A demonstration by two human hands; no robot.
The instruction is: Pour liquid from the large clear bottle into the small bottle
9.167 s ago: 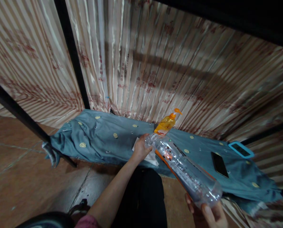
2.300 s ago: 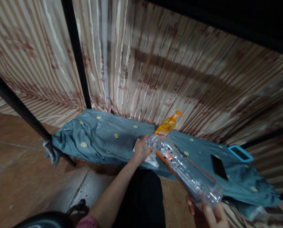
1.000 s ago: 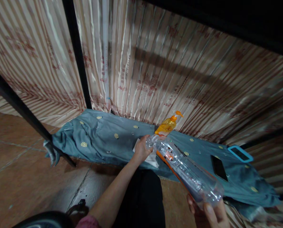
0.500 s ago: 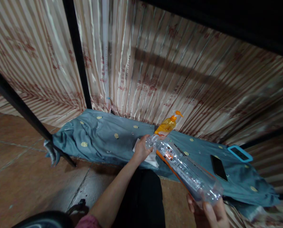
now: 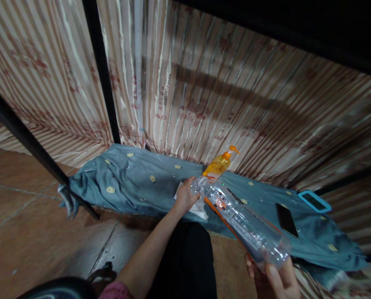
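A large clear plastic bottle point(image 5: 244, 222) with an orange-edged label is held at a slant above the cloth-covered shelf. My left hand point(image 5: 187, 195) is closed around its narrow end. At the wide end, my right hand point(image 5: 274, 272) grips it with thumb and fingers, partly cut off by the lower edge of the view. Just behind the narrow end stands an amber pump bottle point(image 5: 218, 165) with an orange pump head. White paper or cloth point(image 5: 199, 209) lies under my left hand, partly covered by it.
A grey-green cloth point(image 5: 160, 187) with pineapple prints covers the low shelf. On its right side lie a dark phone point(image 5: 286, 219) and a blue-framed device point(image 5: 314, 201). Black metal posts point(image 5: 102, 70) rise at the left, before a striped curtain point(image 5: 197, 83).
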